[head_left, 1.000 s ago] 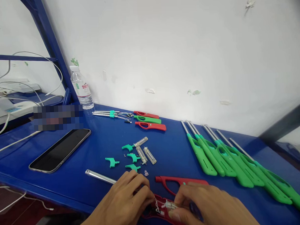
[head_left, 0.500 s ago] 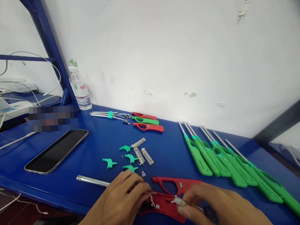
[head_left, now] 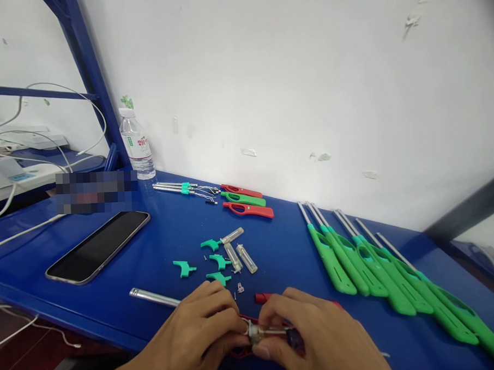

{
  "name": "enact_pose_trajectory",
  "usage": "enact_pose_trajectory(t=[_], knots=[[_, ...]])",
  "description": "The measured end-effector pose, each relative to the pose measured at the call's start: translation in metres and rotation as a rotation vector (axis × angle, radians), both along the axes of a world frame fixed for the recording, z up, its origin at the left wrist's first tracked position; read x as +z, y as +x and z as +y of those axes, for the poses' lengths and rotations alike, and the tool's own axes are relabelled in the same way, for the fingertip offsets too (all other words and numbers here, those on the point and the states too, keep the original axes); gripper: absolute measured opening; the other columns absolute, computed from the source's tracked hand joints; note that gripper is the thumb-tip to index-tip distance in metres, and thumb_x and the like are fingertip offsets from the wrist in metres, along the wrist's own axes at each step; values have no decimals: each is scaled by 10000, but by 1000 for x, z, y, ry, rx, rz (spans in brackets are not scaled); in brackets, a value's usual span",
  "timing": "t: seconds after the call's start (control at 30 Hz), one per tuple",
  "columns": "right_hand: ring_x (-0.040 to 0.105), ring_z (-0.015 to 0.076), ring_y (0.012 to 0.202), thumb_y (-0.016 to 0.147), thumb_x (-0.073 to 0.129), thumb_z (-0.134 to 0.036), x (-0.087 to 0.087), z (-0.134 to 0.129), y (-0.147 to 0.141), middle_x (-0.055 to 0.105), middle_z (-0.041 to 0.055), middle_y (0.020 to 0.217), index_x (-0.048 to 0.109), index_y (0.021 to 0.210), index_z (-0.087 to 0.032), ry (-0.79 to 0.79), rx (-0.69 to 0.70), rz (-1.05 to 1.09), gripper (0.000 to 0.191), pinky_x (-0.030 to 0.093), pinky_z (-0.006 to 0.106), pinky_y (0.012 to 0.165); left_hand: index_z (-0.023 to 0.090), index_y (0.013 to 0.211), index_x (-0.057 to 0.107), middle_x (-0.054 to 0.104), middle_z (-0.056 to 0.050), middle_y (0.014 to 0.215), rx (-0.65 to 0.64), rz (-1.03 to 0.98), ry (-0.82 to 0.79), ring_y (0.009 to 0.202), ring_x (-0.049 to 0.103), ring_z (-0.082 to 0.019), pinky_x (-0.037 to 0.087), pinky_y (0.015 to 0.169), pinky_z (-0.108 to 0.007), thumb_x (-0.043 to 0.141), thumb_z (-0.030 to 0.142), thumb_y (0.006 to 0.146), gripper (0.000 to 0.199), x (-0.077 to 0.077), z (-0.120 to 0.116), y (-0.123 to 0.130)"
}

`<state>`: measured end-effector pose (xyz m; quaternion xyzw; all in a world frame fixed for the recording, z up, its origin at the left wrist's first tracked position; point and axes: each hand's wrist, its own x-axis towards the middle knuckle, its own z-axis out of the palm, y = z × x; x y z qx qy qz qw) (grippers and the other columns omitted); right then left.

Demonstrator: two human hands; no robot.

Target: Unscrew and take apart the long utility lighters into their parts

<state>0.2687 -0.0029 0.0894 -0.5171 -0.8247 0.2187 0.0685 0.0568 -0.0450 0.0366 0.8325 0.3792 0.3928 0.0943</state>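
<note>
My left hand [head_left: 208, 328] is closed over a red lighter shell half [head_left: 240, 353], its fingertips at the white wires. A silver metal tube [head_left: 153, 297] runs out to the left from under it. Between the thumb and fingers of my right hand [head_left: 314, 329] is a clear fuel tank [head_left: 257, 334], its valve end close against my left fingertips. A thin shaft with a dark handle, seemingly a screwdriver [head_left: 295, 341], also lies in my right hand. Mostly hidden behind that hand is a second red shell half [head_left: 262, 298].
Green triggers [head_left: 185, 268], clear tanks [head_left: 247, 258] and a small pale clip [head_left: 240, 288] lie ahead. Finished-looking green lighters [head_left: 336, 263] line the right. Tubes with wires [head_left: 185, 188], small shells [head_left: 248, 210], a bottle [head_left: 138, 149] and a phone [head_left: 100, 248] lie farther back.
My right hand has moved left with the fuel tank, bringing it from over the red shell up to my left fingertips. It now covers much of the second red half.
</note>
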Motion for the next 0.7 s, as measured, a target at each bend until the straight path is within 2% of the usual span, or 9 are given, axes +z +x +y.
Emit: enact_pose_trajectory(t=[0.1,0.17,0.3,0.4,0.57,0.7], knots=[[715,156,762,767,823,-147,1,2,-1,758,-133,883,745,831,-402,-39,19,28,274,315,268,637,244,981,632,709,38,868,-36,5,-82,799,582,-140,495,754,-269,485,78,1079,243,9,-2,-3],[719,160,763,781,831,-164,1,2,-2,755,-130,876,747,840,-405,-19,2,44,262,319,274,637,265,984,641,723,61,903,1,18,-126,841,604,-131,503,790,-253,505,89,1080,242,12,-1,-8],[745,192,801,887,803,-217,1,3,0,747,-92,895,750,891,-377,74,-79,-11,169,336,304,639,269,1014,682,727,61,930,272,57,39,866,626,-128,503,852,-257,585,160,1078,159,9,8,-27],[766,217,845,985,732,-269,1,8,-1,763,-68,939,773,940,-378,104,-128,-34,125,366,320,654,259,1104,734,749,22,1019,391,100,91,924,625,-166,498,826,-295,601,191,1079,152,3,18,-42],[781,268,955,1037,668,-267,1,20,-15,797,-27,1055,817,1035,-372,100,-122,-99,182,426,322,679,259,1267,741,744,-28,1130,442,198,61,972,617,-214,521,797,-328,506,227,1112,284,-4,23,-49],[775,278,1067,1047,649,-248,0,25,-17,792,-1,1203,821,1132,-359,118,-149,-64,221,482,316,736,237,1319,716,731,-51,1163,465,228,58,997,618,-223,535,831,-345,461,246,1129,318,-1,22,-44]])
